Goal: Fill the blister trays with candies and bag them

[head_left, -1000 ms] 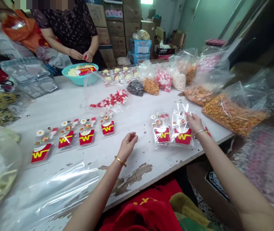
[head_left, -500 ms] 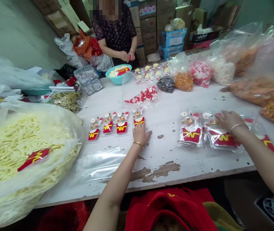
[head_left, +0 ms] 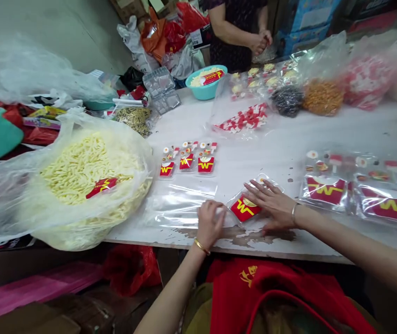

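Observation:
My right hand lies with its fingers spread over a clear blister pack. That pack holds a red piece with a yellow M and sits tilted on the table, partly hidden by the fingers. Close to it on the left, my left hand has its fingers curled at the right edge of some flat clear plastic bags; it seems to pinch the film, though the fingertips are not distinct. Beyond the bags stand three similar small packs in a row. Larger-looking bagged packs lie to the right.
A big bag of pale yellow fry-shaped pieces takes up the table's left side. Further back are a teal bowl, a bag of red-and-white pieces and a bag of orange pieces. Across the table stands a person.
My left hand has left the row of packs and come nearer the table's front. My right hand has moved left from the bagged packs onto the single pack. The view has shifted.

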